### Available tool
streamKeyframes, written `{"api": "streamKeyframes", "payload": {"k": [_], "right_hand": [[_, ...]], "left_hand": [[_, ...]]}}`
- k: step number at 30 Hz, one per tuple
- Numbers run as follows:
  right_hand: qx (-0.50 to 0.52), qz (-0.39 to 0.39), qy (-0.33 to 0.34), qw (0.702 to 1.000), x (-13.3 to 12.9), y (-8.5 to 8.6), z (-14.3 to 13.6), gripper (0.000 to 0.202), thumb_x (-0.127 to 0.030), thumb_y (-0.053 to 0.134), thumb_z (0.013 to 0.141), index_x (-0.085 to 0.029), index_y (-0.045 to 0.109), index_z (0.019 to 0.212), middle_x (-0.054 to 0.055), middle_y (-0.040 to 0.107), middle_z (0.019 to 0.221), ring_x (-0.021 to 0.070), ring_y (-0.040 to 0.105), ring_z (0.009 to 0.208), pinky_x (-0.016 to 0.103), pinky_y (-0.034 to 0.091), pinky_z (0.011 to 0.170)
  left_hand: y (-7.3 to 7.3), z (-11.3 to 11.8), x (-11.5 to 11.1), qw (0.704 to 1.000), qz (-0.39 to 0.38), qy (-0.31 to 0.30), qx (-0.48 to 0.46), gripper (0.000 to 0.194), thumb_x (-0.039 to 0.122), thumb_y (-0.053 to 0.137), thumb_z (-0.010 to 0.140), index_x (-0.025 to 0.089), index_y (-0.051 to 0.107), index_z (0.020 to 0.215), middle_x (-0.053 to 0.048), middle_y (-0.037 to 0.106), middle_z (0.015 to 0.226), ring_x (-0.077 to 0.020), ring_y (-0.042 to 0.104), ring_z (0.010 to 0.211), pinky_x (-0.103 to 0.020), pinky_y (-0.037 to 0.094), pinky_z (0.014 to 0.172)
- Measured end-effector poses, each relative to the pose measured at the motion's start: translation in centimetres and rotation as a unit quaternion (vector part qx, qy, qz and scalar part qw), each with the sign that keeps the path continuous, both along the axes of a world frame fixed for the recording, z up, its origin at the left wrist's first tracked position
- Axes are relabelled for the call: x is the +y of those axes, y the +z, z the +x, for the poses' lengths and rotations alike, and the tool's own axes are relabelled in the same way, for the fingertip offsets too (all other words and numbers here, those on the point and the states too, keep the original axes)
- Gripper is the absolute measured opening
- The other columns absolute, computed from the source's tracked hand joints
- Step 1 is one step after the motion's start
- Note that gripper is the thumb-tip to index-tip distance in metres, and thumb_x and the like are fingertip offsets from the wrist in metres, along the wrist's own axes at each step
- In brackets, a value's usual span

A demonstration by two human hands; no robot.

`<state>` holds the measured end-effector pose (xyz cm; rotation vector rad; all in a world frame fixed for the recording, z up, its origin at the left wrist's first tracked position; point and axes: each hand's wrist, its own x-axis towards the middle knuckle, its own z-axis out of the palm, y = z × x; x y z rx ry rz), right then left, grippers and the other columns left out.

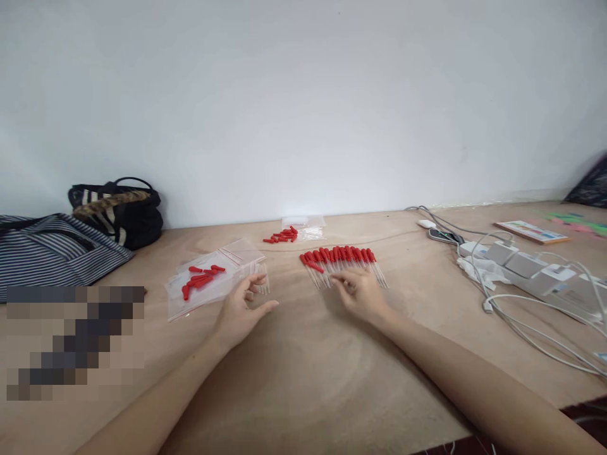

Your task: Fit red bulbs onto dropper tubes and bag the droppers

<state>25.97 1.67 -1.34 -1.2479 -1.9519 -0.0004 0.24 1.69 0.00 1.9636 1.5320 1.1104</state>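
Observation:
My left hand [241, 309] is open, thumb and fingers apart, beside several thin clear tubes [265, 281] lying on the table. Just left of it, loose red rubber bulbs [202, 281] rest on clear zip bags [177, 303]. My right hand [358, 294] has its fingers curled together at the near side of a row of red-bulbed droppers [351, 254]. One dropper [315, 268] lies slantwise across the left end of the row, its thin end at my right fingertips. The fingers partly hide that end.
Farther back, more red bulbs [283, 236] lie beside a clear bag of tubes [310, 231]. Bags, one striped [57, 253] and one black [137, 218], stand at left. On the right are a power strip with chargers [535, 272], loose cables, a phone [444, 236] and a flat colourful box [531, 231].

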Motion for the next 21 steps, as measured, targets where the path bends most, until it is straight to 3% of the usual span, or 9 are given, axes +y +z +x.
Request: {"api": "streamKeyframes", "payload": {"k": [4, 7, 14, 21], "right_hand": [[0.049, -0.031, -0.165, 0.984, 2.2, 0.0, 3.0, 0.022, -0.024, 0.046, 0.077, -0.017, 0.066, 0.074, 0.006, 0.065, 0.073, 0.0172, 0.057, 0.069, 0.027, 0.037, 0.066], [0.037, -0.05, -0.237, 0.97, 3.2, -0.3, 4.3, 0.025, -0.024, 0.043, 0.076, -0.016, 0.066, 0.072, 0.007, 0.065, 0.072, 0.0169, 0.057, 0.065, 0.026, 0.037, 0.062], [-0.009, -0.049, -0.238, 0.97, 4.4, -1.6, 4.1, 0.026, -0.017, 0.04, 0.073, -0.014, 0.066, 0.072, 0.009, 0.063, 0.072, 0.0175, 0.056, 0.068, 0.025, 0.038, 0.064], [-0.036, -0.051, -0.23, 0.971, 4.4, -1.9, 4.0, 0.024, -0.016, 0.041, 0.073, -0.016, 0.065, 0.068, 0.008, 0.058, 0.067, 0.0174, 0.053, 0.067, 0.026, 0.037, 0.065]], "left_hand": [[0.9, -3.0, 1.5, 0.981, 0.062, 0.078, 0.168, 0.041, 0.04, 0.06, 0.065, 0.016, 0.057, 0.098, -0.009, 0.058, 0.096, -0.0239, 0.053, 0.087, -0.035, 0.043, 0.074], [1.1, -4.6, 2.4, 0.962, 0.053, 0.119, 0.241, 0.037, 0.04, 0.057, 0.066, 0.016, 0.06, 0.094, -0.009, 0.06, 0.096, -0.0267, 0.051, 0.095, -0.037, 0.039, 0.081], [1.1, -6.2, 3.2, 0.94, 0.037, 0.169, 0.293, 0.034, 0.039, 0.053, 0.068, 0.017, 0.063, 0.092, -0.007, 0.06, 0.102, -0.0269, 0.05, 0.099, -0.036, 0.035, 0.087], [1.4, -6.8, 3.2, 0.911, 0.014, 0.213, 0.354, 0.034, 0.04, 0.053, 0.071, 0.019, 0.063, 0.095, -0.011, 0.059, 0.099, -0.0302, 0.05, 0.096, -0.039, 0.038, 0.083]]}}
